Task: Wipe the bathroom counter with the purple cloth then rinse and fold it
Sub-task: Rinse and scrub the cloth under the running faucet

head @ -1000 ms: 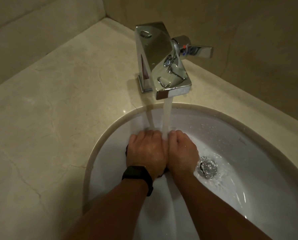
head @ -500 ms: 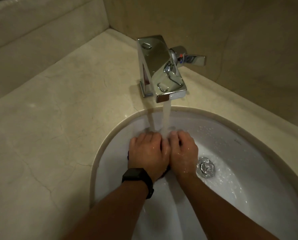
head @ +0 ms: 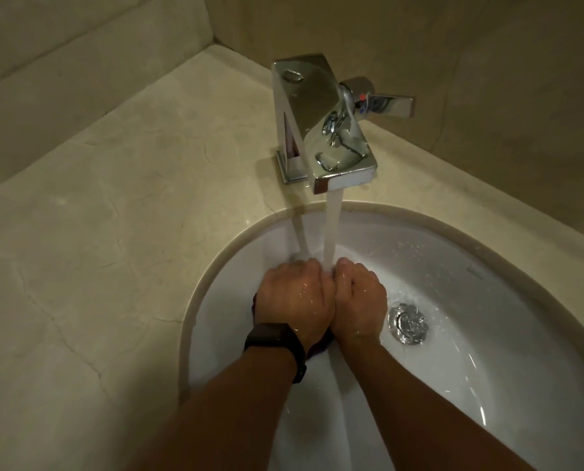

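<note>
Both hands are pressed side by side inside the white sink (head: 508, 334), under the running water. My left hand (head: 294, 297), with a black watch on its wrist, and my right hand (head: 358, 300) have their fingers curled down around the purple cloth (head: 317, 348). Only small dark purple bits of the cloth show, below the left wrist and at the left hand's outer edge; the rest is hidden under the hands. The stream from the chrome faucet (head: 317, 130) falls between the knuckles.
The beige marble counter (head: 97, 249) spreads to the left and behind the sink, bounded by beige walls. The faucet lever (head: 385, 105) points right. The metal drain (head: 408, 322) lies just right of my right hand, with water running over it.
The hands stay together on the cloth under the stream, knuckles shifting only slightly. The camera view has drifted a little, so the faucet sits lower in the picture.
</note>
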Demonstrator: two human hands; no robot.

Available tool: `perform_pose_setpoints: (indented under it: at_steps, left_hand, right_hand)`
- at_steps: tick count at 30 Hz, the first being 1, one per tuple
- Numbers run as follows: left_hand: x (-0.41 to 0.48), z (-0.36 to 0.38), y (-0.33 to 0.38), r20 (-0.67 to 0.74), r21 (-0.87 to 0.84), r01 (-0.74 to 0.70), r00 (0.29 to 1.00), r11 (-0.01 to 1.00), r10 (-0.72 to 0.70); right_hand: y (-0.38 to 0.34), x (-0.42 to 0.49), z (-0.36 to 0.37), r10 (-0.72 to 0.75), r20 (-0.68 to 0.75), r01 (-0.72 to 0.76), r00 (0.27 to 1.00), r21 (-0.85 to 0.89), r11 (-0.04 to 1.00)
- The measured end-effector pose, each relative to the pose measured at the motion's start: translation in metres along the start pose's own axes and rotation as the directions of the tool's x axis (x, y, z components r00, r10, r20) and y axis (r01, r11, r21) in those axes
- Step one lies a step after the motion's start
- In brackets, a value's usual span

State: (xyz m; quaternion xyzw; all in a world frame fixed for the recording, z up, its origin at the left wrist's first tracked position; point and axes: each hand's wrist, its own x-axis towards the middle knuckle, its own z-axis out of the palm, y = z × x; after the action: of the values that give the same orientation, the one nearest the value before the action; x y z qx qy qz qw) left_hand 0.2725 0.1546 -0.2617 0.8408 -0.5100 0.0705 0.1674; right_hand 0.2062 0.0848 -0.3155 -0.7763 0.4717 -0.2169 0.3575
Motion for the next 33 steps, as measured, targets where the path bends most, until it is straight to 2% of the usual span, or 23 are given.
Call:
perform_pose_setpoints:
  at_steps: [2,4,7,10,14,16,18,21,23,25,27,29,31,33]
  left_hand:
    - [-0.001,0.008,-0.002,0.02,0.028,-0.055,0.998,0.998,0.054]
    - [-0.002,0.016,-0.005,0.075,0.057,-0.049,0.996,0.997,0.045]
    - [0.001,0.019,-0.004,0.143,0.035,0.046,0.988,0.998,-0.05]
    - [0.008,0.014,-0.001,0.245,0.053,0.162,0.955,0.985,-0.17]
    - [0.008,0.007,0.005,0.218,-0.061,0.202,0.958,0.977,-0.184]
    - [0.008,0.006,0.002,0.262,-0.038,0.171,0.953,0.985,-0.155]
    - [0.006,0.005,0.0,0.293,0.034,0.102,0.95,0.994,-0.108]
    - [0.005,-0.001,-0.001,0.202,0.113,0.184,0.958,0.976,-0.204]
    - [0.004,-0.003,-0.004,0.117,0.012,0.243,0.963,0.97,-0.243]
    - [0.001,-0.006,-0.006,0.124,-0.076,0.228,0.968,0.971,-0.217]
    - [-0.005,-0.007,-0.004,0.253,-0.118,0.247,0.944,0.962,-0.212]
    - [-0.009,-0.002,-0.004,0.291,-0.159,0.29,0.927,0.944,-0.236]
    - [-0.01,-0.001,-0.003,0.297,-0.158,0.3,0.923,0.941,-0.245]
    - [-0.009,0.001,-0.005,0.272,-0.142,0.242,0.942,0.96,-0.198]
  right_hand:
    - [0.003,0.005,0.002,0.008,0.019,-0.007,1.0,-0.044,0.999]
    - [0.007,0.006,0.005,0.013,0.043,-0.01,0.999,-0.072,0.997]
    - [0.012,0.01,0.009,0.045,0.062,-0.039,0.997,-0.097,0.995]
    - [0.009,0.013,0.006,0.001,0.036,0.003,0.999,-0.117,0.993]
    - [0.001,0.016,0.001,0.104,0.045,-0.104,0.994,0.003,0.995]
    - [-0.002,0.014,-0.001,0.104,0.037,-0.106,0.994,0.052,0.993]
    - [-0.008,0.012,-0.003,0.066,-0.005,-0.064,0.998,0.139,0.988]
    - [-0.017,0.013,-0.008,-0.111,-0.104,0.125,0.988,0.133,0.983]
    - [-0.018,0.012,-0.012,-0.189,-0.117,0.202,0.975,0.119,0.972]
    - [-0.011,0.006,-0.012,-0.166,-0.102,0.181,0.981,0.16,0.97]
    - [0.0,-0.002,-0.008,-0.047,-0.042,0.055,0.998,0.22,0.974]
    - [0.007,-0.008,-0.003,0.0,-0.024,0.006,1.0,0.223,0.975]
    - [0.008,-0.01,-0.002,-0.079,-0.05,0.086,0.996,0.155,0.984]
    - [0.007,-0.01,-0.003,-0.183,-0.081,0.189,0.98,0.07,0.98]
